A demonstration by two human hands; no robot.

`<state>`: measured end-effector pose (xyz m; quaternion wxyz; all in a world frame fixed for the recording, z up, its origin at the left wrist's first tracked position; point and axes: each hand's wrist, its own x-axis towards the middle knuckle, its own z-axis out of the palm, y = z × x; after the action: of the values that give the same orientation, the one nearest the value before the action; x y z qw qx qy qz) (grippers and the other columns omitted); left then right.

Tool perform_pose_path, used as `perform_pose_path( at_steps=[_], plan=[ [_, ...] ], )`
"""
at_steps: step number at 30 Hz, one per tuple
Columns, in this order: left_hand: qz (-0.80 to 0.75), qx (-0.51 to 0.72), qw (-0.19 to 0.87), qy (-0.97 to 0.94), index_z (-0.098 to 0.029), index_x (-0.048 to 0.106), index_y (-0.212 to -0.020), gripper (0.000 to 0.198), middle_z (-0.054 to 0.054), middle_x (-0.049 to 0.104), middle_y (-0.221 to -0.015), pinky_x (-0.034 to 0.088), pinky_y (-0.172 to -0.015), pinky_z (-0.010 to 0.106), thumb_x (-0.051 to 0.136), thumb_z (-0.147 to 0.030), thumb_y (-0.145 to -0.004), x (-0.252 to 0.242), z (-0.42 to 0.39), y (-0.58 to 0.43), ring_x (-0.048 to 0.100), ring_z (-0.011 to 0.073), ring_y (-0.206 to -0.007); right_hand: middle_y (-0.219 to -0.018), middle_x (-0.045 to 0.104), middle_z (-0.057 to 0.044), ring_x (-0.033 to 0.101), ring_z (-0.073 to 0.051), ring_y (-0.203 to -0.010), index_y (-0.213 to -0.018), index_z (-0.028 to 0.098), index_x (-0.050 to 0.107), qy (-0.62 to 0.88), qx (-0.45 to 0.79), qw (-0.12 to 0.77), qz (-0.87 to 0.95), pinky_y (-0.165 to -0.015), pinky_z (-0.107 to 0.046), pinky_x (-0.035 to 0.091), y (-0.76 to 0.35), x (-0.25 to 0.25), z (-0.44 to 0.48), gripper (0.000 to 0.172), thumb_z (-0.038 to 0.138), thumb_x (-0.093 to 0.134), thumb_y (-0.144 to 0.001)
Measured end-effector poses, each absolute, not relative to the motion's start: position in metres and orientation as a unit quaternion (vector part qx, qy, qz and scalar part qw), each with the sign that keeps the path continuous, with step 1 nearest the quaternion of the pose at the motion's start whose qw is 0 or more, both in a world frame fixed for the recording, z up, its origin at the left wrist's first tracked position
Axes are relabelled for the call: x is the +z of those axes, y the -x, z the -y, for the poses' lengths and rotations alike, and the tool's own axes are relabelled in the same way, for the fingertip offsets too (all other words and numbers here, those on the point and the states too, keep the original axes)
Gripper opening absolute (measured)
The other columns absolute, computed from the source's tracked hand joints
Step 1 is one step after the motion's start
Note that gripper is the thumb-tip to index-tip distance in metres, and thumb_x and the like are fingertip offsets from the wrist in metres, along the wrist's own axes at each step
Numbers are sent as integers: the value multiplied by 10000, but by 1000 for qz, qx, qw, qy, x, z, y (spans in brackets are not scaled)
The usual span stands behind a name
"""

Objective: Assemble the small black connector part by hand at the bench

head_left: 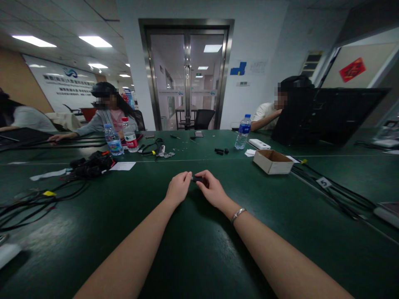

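My left hand [178,187] and my right hand [211,189] meet over the middle of the dark green table [193,249]. Both have their fingers curled and pinch a small black part [196,179] between them, just above the tabletop. The part is mostly hidden by my fingers, so its shape is unclear. A silver bracelet [237,214] sits on my right wrist.
An open cardboard box [272,161] stands right of my hands. Black cables and a dark bundle [92,164] lie at the left. Three water bottles [112,140] [129,135] [242,132] and small black parts [220,151] stand farther back. Three other people sit at the table's far side.
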<state>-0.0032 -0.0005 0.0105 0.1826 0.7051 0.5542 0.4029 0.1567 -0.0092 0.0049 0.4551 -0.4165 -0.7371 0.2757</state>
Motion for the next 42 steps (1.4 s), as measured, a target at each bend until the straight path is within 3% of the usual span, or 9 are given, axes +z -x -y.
perform_pose_path(
  at_steps=[5, 9, 14, 16, 23, 31, 33, 38, 42],
  plan=[
    [-605, 368, 228, -668, -194, 550, -523, 560, 19, 533, -533, 244, -500, 267, 328, -584, -859, 12, 0, 6, 463, 159, -496, -896, 603, -27, 536, -137, -697, -957, 197, 566, 391, 250, 448, 765, -624, -264, 429, -155, 9, 14, 181, 148, 554, -783],
    [-615, 366, 252, -652, -189, 550, -512, 582, 23, 527, -510, 283, -507, 268, 304, -583, -864, 11, -1, 7, 482, 164, -491, -884, 606, -25, 535, -136, -705, -917, 193, 585, 393, 245, 456, 760, -631, -262, 423, -156, 9, 13, 174, 126, 555, -760],
    [-493, 451, 309, -677, -214, 611, -932, 309, 14, 642, -811, 405, -620, 246, 410, -438, -866, 5, -5, 7, 573, 154, -691, -774, 562, 11, 496, -119, -634, -922, 182, 570, 425, 310, 484, 700, -588, -245, 389, -159, 4, 6, 171, 203, 578, -752],
    [-452, 455, 309, -703, -216, 584, -965, 238, 12, 633, -852, 415, -660, 239, 441, -374, -858, 4, -5, 6, 574, 144, -733, -740, 539, 22, 486, -116, -623, -919, 177, 562, 429, 331, 487, 686, -586, -244, 383, -160, 2, 3, 179, 221, 581, -747],
    [-549, 386, 191, -716, -212, 533, -704, 381, -11, 537, -629, 301, -554, 245, 346, -481, -899, 9, 2, 6, 493, 144, -582, -793, 561, 10, 501, -124, -668, -916, 180, 567, 415, 322, 478, 704, -610, -248, 401, -158, 0, 4, 191, 223, 601, -732],
    [-593, 368, 211, -684, -200, 540, -509, 576, 20, 521, -500, 264, -486, 271, 330, -610, -855, 15, 7, 7, 457, 153, -456, -861, 589, -8, 516, -125, -674, -897, 181, 572, 407, 331, 466, 712, -619, -257, 422, -158, 2, 6, 183, 205, 603, -718],
    [-591, 372, 222, -681, -200, 570, -553, 552, 18, 548, -527, 294, -497, 266, 339, -599, -857, 13, 5, 8, 480, 155, -474, -835, 583, -3, 510, -124, -668, -885, 180, 569, 410, 329, 469, 710, -616, -255, 414, -158, 3, 6, 177, 204, 601, -713],
    [-478, 460, 302, -685, -228, 603, -997, 276, 16, 652, -847, 429, -636, 249, 452, -414, -861, 3, -3, 8, 603, 154, -727, -765, 552, 15, 487, -120, -640, -868, 177, 560, 421, 333, 498, 681, -599, -245, 384, -160, 1, 1, 184, 210, 601, -692],
    [-436, 475, 333, -688, -192, 620, -948, 221, 33, 658, -848, 467, -716, 265, 516, -343, -824, -3, -10, 7, 610, 155, -772, -721, 534, 28, 478, -118, -615, -875, 179, 556, 427, 351, 509, 660, -581, -241, 374, -162, -2, -3, 208, 218, 609, -678]
  ],
)
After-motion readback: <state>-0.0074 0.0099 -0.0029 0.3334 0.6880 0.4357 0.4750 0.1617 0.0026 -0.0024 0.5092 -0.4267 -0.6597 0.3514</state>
